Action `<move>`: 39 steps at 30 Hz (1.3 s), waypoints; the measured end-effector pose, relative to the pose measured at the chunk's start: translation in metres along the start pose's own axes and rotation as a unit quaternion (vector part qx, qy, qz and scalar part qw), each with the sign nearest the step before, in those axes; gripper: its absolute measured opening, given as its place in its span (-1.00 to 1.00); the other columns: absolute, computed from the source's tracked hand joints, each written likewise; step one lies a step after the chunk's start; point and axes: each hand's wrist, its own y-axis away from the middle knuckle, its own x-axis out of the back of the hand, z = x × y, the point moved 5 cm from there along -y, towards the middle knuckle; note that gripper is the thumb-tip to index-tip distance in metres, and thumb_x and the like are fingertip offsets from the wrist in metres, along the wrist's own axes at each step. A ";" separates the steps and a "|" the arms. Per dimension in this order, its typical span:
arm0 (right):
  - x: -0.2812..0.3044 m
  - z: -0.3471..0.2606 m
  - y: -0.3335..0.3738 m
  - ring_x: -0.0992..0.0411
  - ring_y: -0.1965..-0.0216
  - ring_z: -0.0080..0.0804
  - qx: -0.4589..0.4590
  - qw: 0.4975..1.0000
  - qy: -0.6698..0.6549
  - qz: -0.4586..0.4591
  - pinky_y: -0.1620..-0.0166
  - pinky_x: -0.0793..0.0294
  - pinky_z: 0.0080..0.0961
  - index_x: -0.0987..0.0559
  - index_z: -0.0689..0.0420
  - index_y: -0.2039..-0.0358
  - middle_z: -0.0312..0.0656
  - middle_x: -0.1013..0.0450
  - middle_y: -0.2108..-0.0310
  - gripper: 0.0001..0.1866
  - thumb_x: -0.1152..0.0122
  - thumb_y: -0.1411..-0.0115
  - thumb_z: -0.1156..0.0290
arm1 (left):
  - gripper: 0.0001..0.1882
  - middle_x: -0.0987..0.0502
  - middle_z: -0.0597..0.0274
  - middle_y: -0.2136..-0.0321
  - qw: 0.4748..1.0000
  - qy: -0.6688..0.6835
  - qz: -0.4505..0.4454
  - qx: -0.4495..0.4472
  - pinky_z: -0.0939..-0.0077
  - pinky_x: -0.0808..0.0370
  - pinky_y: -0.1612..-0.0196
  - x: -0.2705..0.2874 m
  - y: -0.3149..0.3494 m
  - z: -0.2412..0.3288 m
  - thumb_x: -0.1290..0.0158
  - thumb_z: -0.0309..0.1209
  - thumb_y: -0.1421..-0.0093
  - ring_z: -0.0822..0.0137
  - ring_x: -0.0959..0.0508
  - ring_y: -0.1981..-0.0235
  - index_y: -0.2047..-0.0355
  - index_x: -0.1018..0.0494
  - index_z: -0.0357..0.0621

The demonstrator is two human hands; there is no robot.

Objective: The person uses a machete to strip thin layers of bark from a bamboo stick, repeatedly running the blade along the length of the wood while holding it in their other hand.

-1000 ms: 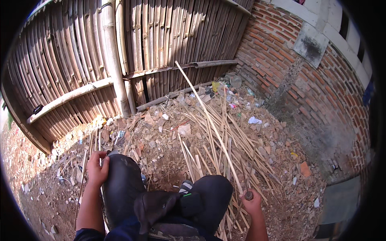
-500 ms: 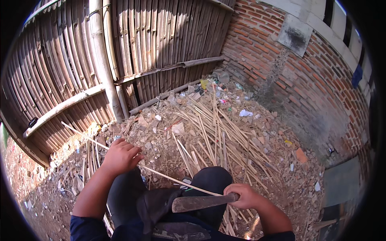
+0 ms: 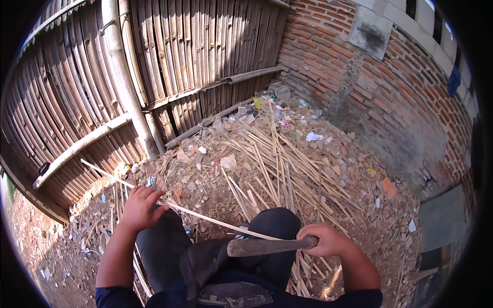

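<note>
A long, thin bamboo strip (image 3: 215,222) runs slantwise across my lap, its far end near the bamboo fence. My left hand (image 3: 142,206) is closed round it over my left knee, the fingers curled on top. In my right hand (image 3: 323,239) is a broad, dark brown machete-like tool (image 3: 264,247), lying nearly level above my right thigh with its blunt end pointing left. The strip's near end reaches the tool beside my right fingers; whether those fingers also grip it is hidden.
A pile of bamboo strips (image 3: 303,169) lies on rubble-strewn ground beyond my knees, with more strips (image 3: 117,200) by my left leg. The bamboo fence (image 3: 190,46) stands ahead and left, a brick wall (image 3: 328,61) on the right. A grey panel (image 3: 442,219) is at the right.
My left hand has moved slightly down and left along the strip. My right hand and the tool sit a little further right and up in the view, which has shifted slightly.
</note>
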 end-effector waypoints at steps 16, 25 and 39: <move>0.076 0.014 -0.023 -0.46 0.51 -0.28 -0.083 0.924 0.169 0.332 0.40 -0.39 -0.41 -0.57 0.17 0.41 -0.17 -0.49 0.51 -0.81 -0.42 0.04 0.50 | -0.70 -0.48 0.00 0.60 0.972 0.064 -0.105 0.201 0.08 -0.47 0.42 -0.013 0.076 0.007 -0.22 -0.20 -0.19 -0.07 -0.56 0.51 0.47 -0.48 -0.18; -0.011 0.046 -0.144 -0.52 0.47 0.00 -0.010 0.971 0.172 0.168 0.40 -0.43 -0.19 -0.61 0.05 0.31 -0.07 -0.51 0.55 -0.70 -0.48 -0.02 0.21 | -0.68 -0.44 -0.01 0.70 0.919 0.165 -0.099 0.343 0.21 -0.38 0.51 -0.027 0.127 0.017 -0.16 -0.27 -0.28 0.03 -0.49 0.65 0.47 -0.42 -0.28; -0.074 0.061 -0.270 -0.55 0.35 0.06 -0.022 0.980 0.195 0.018 0.27 -0.48 -0.04 -0.60 0.05 0.28 -0.01 -0.51 0.54 -0.66 -0.41 -0.07 0.10 | -0.72 -0.51 -0.07 0.63 0.906 0.134 -0.072 0.394 0.07 -0.46 0.45 -0.022 0.159 0.034 -0.09 -0.25 -0.33 -0.14 -0.58 0.55 0.38 -0.44 -0.24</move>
